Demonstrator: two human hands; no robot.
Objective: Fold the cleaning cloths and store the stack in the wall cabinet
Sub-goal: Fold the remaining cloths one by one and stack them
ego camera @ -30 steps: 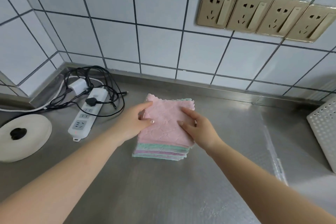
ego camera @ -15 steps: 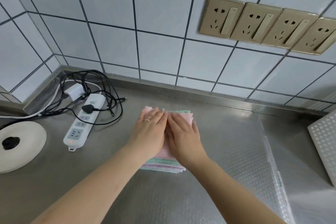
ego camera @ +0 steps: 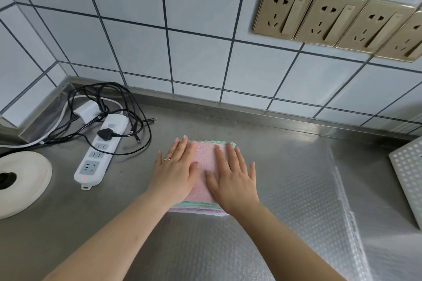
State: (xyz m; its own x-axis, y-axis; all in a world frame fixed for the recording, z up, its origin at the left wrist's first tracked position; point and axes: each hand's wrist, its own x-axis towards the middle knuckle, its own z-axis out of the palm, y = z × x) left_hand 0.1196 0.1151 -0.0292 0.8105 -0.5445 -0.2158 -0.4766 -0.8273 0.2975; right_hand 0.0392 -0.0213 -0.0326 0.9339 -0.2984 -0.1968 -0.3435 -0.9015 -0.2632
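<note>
The stack of folded cloths (ego camera: 204, 166) lies flat on the bench (ego camera: 127, 207) near its back edge, directly under both palms. The left hand (ego camera: 177, 172) covers its left side, the right hand (ego camera: 233, 178) its right, fingers straight and pointing toward the tiled wall, pressing down and grasping nothing. Both hands are equally near. To lift the stack, I judge the fingers must slide outward and curl under the side edges; the wall cabinet is out of view.
</note>
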